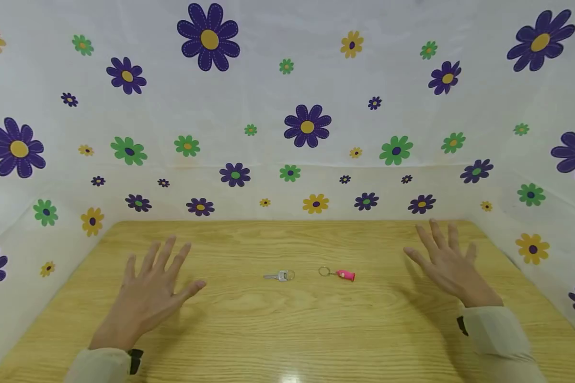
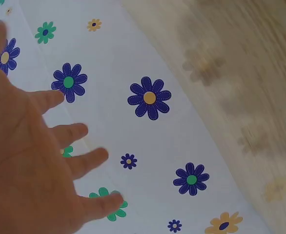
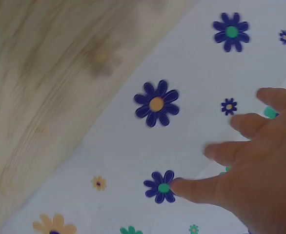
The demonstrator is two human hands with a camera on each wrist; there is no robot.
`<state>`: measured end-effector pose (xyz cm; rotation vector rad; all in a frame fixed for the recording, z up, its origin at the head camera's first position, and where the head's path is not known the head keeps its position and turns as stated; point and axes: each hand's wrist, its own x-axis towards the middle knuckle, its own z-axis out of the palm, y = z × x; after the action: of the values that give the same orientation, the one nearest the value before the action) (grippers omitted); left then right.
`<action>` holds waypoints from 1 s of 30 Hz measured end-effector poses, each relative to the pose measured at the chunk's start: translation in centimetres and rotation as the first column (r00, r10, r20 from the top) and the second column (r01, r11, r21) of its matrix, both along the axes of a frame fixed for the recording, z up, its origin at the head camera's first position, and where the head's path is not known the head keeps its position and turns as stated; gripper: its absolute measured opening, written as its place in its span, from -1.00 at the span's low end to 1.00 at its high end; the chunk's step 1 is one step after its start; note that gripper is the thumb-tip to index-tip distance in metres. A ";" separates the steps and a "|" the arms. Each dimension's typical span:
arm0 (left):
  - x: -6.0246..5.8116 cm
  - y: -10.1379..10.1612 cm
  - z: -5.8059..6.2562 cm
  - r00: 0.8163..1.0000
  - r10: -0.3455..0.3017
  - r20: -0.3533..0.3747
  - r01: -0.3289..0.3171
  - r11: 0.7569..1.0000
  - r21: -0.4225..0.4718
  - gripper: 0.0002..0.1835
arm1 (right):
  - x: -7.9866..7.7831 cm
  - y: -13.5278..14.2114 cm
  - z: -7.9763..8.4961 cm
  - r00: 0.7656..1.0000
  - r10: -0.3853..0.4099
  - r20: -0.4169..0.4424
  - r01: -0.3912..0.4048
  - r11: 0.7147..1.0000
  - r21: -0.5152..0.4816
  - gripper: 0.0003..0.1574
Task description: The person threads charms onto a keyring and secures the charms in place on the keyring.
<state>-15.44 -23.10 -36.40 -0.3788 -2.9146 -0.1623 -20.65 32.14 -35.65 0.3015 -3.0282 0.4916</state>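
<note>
On the wooden table lies a silver key (image 1: 282, 275) with a small ring at its right end. To its right is a pink keychain charm (image 1: 346, 275), joined by a short chain to a metal split ring (image 1: 324, 271) on its left. My left hand (image 1: 148, 298) is spread to the left of the key, apart from it. Over on the right side, my right hand (image 1: 452, 268) is also spread, apart from the charm. Both hands hold nothing. The left wrist view shows the left hand (image 2: 30, 161) with fingers extended; the right wrist view shows the right hand (image 3: 265, 165) likewise.
The wood-grain table (image 1: 287, 330) is bordered at the back and both sides by a white cloth (image 1: 259, 96) printed with purple, green and yellow flowers. Each wrist has a dark band at the sleeve cuff (image 1: 103, 361).
</note>
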 end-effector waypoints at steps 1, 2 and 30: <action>-0.1 0.0 0.0 1.000 -0.015 -0.012 0.015 1.000 -0.006 -0.13 | -0.1 0.0 0.0 1.000 0.012 -0.004 -0.012 1.000 -0.015 0.01; -0.2 0.0 0.1 0.999 -0.031 -0.020 0.031 1.000 -0.007 -0.18 | -0.2 -0.1 0.1 1.000 0.025 -0.009 -0.026 0.999 -0.038 -0.03; -5.7 3.9 1.3 0.941 -0.239 0.238 0.162 0.940 0.301 -0.60 | -3.0 -3.5 1.7 0.963 0.201 0.178 -0.101 0.885 -0.454 -0.47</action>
<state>-21.16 -19.20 -35.10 -0.6548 -3.0468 -0.7001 -23.66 28.62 -33.90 0.4837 -2.9840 1.2805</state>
